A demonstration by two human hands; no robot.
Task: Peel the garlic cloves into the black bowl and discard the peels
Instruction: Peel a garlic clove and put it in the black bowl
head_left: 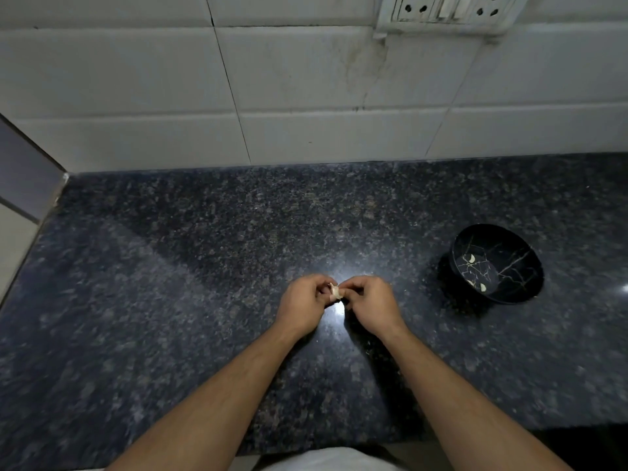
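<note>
At the far left we had only the wall corner [30, 185] and the dark speckled countertop [170, 300], with nothing on that side that belonged to the job. Moving toward the middle, our left hand [302, 305] hovered just above the counter with its fingers curled in, pinching a pale garlic clove [335, 293] from its left side. Our right hand [368, 300] met it from the other side, thumb and fingertips closed on the same clove or on the papery skin lifting off its top; we could not tell which, because the fingers covered most of it. The clove sat between the two hands, off the counter, with a bright glare on the stone just beneath it.

Well apart to the right stood the black bowl [523, 294], upright on the counter, with a few pale peeled pieces lying in its bottom. Up on the tiled wall above it was a white socket plate [445, 11].

We judged that we were mid-peel on one clove, with some already done. The next move called for stripping the skin fully free, carrying the bare clove right to the bowl, and keeping the peel back in the other hand to throw away. No bin or peel pile was in view.
</note>
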